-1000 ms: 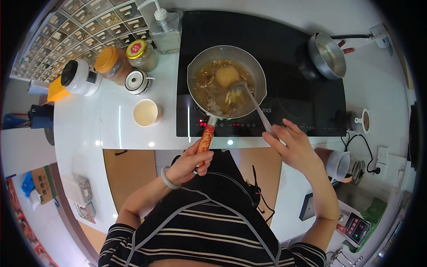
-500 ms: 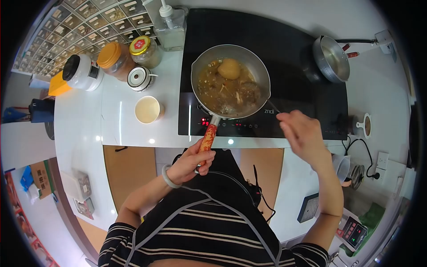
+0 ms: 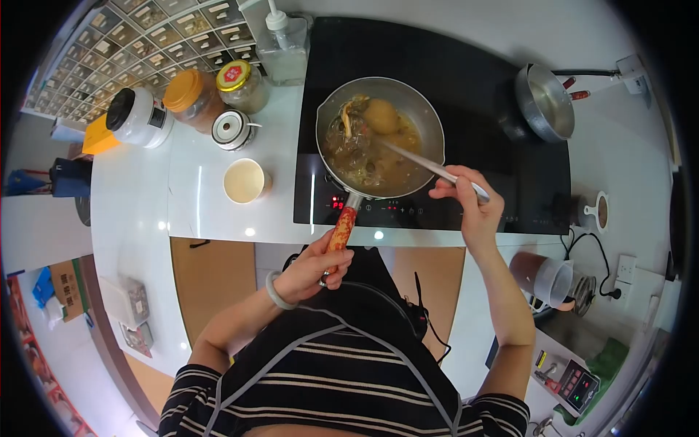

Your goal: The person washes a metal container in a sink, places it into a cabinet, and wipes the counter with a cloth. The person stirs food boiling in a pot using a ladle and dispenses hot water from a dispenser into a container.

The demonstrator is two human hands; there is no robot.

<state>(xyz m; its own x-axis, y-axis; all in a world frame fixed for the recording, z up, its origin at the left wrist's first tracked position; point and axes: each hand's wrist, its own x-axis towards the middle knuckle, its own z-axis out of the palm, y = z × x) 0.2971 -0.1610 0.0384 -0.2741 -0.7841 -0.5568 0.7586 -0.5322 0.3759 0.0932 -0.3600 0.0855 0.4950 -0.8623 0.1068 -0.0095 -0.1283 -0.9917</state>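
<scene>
Two pans [image 3: 424, 120] [image 3: 546, 102], one cooktop [image 3: 477, 58], one pump bottle [image 3: 284, 58]

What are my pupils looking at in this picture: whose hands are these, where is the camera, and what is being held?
There is no robot here. A person wears a camera on the head, looking forward and down at their own bare hands. The left hand grips the handle of a pan on a black hob. The right hand holds a long utensil, its far end hidden in brownish liquid beside a rounded lump. Another pan sits at the hob's right. On the white counter to the left stand a cup, lidded containers and a pump bottle.
</scene>
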